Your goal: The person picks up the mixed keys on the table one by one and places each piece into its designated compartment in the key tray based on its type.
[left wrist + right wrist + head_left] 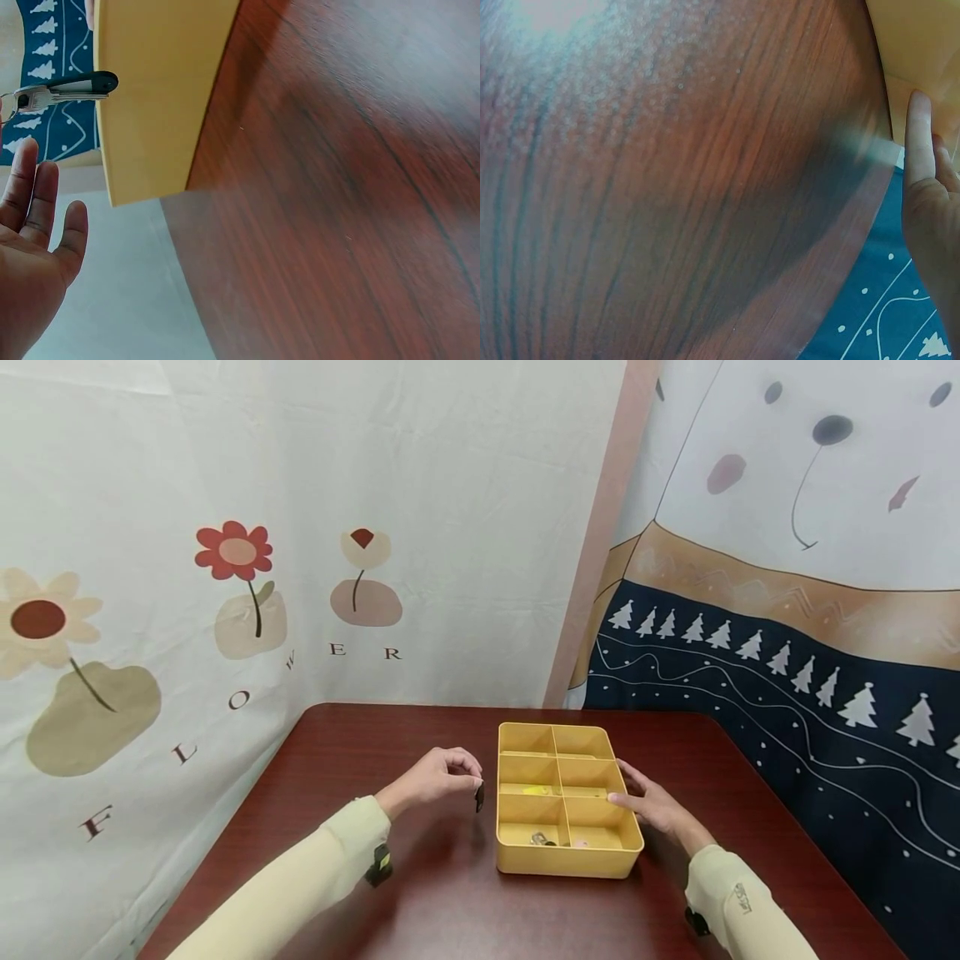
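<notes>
A bunch of keys (64, 94) with a dark oblong tag hangs from my left hand (442, 774), pinched between thumb and fingers just left of the box. Its other fingers (37, 195) are spread in the left wrist view. The yellow divided box (570, 862) stands on the table. On its right side lies my right hand (656, 803), thumb over the rim and fingers along the outer wall. In the front left compartment sits a small metal-and-black item (542, 840); a small pink item (581, 843) lies in the front right one.
A bright yellow item (536, 790) lies in the middle left compartment. The dark red wooden table (375, 735) reaches back to a white flower-print cloth (450, 527) and a navy tree-print cloth (750, 677) on the right.
</notes>
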A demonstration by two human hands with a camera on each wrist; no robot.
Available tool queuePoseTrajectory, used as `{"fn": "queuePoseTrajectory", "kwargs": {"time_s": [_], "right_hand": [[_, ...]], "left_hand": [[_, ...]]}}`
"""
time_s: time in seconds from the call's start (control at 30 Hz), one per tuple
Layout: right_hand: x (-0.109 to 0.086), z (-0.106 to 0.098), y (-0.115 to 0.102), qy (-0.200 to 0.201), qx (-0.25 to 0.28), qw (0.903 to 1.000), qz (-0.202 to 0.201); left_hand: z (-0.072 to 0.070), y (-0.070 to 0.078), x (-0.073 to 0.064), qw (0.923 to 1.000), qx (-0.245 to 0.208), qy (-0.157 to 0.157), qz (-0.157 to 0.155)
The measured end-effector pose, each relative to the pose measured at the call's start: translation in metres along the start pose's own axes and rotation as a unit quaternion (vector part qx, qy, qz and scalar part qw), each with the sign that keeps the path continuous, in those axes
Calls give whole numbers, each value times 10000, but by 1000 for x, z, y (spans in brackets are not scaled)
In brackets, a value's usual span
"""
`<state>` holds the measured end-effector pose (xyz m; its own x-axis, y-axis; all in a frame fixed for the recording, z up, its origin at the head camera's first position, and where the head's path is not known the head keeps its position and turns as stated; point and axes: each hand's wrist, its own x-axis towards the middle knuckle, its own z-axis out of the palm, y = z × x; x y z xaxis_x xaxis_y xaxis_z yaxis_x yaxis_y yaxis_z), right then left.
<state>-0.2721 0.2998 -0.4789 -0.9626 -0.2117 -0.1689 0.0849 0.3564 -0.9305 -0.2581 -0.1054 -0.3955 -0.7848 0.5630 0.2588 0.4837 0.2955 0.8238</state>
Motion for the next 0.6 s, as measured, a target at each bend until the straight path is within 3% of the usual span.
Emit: {"fn": "queuePoseTrajectory", "kwargs": {"time_s": [0.27, 0.5, 0.6], "right_hand": [[-1, 0, 0, 8, 5, 10000, -46], [-1, 0, 0, 26, -40, 10000, -51], [0, 0, 1, 28, -72, 10000, -28]], "left_hand": [[8, 14, 10, 9999, -129, 36, 61], [19, -12, 31, 9998, -140, -37, 131], [24, -13, 36, 9997, -133, -46, 182]]}}
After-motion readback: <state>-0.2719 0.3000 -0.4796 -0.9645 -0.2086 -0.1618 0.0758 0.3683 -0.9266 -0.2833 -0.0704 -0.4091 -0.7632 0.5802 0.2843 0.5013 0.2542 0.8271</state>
